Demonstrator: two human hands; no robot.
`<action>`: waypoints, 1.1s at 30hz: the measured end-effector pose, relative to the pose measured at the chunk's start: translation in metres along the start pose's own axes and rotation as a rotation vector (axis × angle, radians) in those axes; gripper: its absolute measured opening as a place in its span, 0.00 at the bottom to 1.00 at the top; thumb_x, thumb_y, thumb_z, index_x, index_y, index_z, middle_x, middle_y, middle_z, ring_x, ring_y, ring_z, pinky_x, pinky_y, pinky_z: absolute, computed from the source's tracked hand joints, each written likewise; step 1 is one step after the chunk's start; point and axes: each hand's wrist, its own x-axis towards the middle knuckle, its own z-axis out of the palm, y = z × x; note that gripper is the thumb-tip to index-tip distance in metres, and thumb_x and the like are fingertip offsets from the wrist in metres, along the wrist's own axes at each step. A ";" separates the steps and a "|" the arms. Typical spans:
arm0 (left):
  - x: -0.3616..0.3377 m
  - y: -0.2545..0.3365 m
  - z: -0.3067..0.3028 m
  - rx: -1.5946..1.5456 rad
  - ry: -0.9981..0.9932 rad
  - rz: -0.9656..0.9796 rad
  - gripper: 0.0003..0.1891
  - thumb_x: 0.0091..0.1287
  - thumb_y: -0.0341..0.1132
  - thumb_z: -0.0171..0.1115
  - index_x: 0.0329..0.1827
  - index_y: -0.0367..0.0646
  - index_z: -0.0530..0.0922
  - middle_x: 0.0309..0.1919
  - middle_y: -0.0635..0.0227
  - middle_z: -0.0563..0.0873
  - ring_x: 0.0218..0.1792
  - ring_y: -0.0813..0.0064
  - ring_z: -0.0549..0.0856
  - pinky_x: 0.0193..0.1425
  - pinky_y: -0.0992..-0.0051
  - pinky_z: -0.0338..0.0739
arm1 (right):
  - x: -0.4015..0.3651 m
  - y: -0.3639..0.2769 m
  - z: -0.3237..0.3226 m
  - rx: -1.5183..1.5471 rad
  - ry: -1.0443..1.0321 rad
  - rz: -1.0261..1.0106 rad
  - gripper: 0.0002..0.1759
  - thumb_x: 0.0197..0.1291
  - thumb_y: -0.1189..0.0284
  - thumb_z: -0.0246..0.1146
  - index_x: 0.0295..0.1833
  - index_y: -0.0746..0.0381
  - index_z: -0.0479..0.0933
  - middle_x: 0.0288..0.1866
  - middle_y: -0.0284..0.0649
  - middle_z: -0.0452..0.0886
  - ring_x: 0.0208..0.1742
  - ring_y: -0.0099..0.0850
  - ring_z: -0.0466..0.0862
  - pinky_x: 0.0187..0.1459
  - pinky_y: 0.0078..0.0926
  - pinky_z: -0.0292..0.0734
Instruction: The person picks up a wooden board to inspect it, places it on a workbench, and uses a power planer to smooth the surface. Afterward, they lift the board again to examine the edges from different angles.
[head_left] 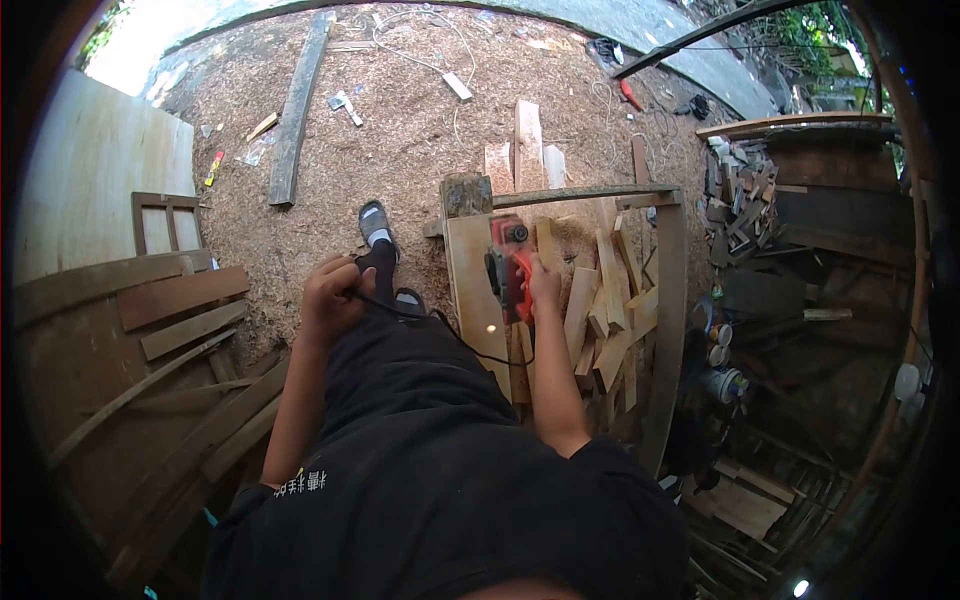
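Observation:
My right hand (543, 284) is wrapped round the handle of a red and black electric planer (507, 262). The planer sits over a pale board (470, 287) that lies along the left side of a wooden frame bench (668, 300). Held out to the left, my left hand (331, 298) is closed on the planer's black power cord (398, 312). From there the cord runs slack across my lap and curves up toward the planer. Several loose wood offcuts (610, 315) are heaped inside the frame, to the right of the planer.
Wood shavings (330, 125) cover the ground. A long beam (300, 110) and a white extension socket (457, 85) with its cable lie ahead. Planks (185, 295) are stacked at left, beside a plywood sheet (100, 150). Scrap wood (740, 190) and paint cans (720, 345) are at right.

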 end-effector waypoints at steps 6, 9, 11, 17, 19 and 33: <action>-0.057 0.039 0.000 0.027 0.013 0.093 0.22 0.62 0.25 0.73 0.21 0.40 0.65 0.19 0.62 0.70 0.24 0.58 0.74 0.30 0.59 0.68 | -0.084 0.064 -0.051 -0.036 0.000 0.106 0.28 0.76 0.53 0.60 0.33 0.65 0.88 0.24 0.37 0.85 0.18 0.26 0.79 0.24 0.28 0.74; -0.079 0.054 -0.001 0.023 0.045 0.157 0.21 0.62 0.26 0.73 0.21 0.40 0.65 0.19 0.62 0.70 0.23 0.58 0.74 0.30 0.59 0.69 | -0.122 0.084 -0.071 -0.048 -0.007 0.150 0.28 0.76 0.53 0.60 0.33 0.65 0.88 0.24 0.36 0.85 0.18 0.26 0.79 0.24 0.28 0.74; -0.095 0.060 -0.003 0.038 0.042 0.151 0.21 0.62 0.26 0.73 0.21 0.41 0.65 0.19 0.62 0.70 0.23 0.59 0.74 0.30 0.59 0.69 | -0.143 0.098 -0.083 -0.071 -0.010 0.217 0.24 0.80 0.56 0.59 0.45 0.65 0.88 0.26 0.38 0.86 0.18 0.25 0.78 0.22 0.25 0.74; -0.144 0.064 -0.008 0.051 0.042 0.108 0.21 0.64 0.27 0.73 0.21 0.40 0.66 0.19 0.63 0.70 0.23 0.59 0.74 0.30 0.60 0.69 | -0.187 0.133 -0.100 -0.020 -0.025 0.262 0.24 0.80 0.56 0.58 0.46 0.65 0.88 0.27 0.37 0.86 0.19 0.24 0.78 0.22 0.23 0.74; -0.165 0.063 -0.009 0.057 0.033 0.085 0.22 0.65 0.28 0.73 0.21 0.40 0.66 0.19 0.63 0.71 0.23 0.59 0.74 0.29 0.60 0.69 | -0.202 0.147 -0.103 0.005 -0.017 0.268 0.24 0.80 0.56 0.58 0.46 0.65 0.88 0.27 0.37 0.86 0.19 0.24 0.79 0.22 0.23 0.74; -0.347 0.113 -0.037 0.002 0.033 0.191 0.21 0.65 0.28 0.72 0.21 0.40 0.65 0.19 0.62 0.70 0.23 0.58 0.74 0.29 0.59 0.68 | -0.359 0.234 -0.139 0.052 0.098 0.087 0.26 0.76 0.54 0.61 0.34 0.66 0.87 0.24 0.37 0.85 0.19 0.25 0.80 0.24 0.25 0.74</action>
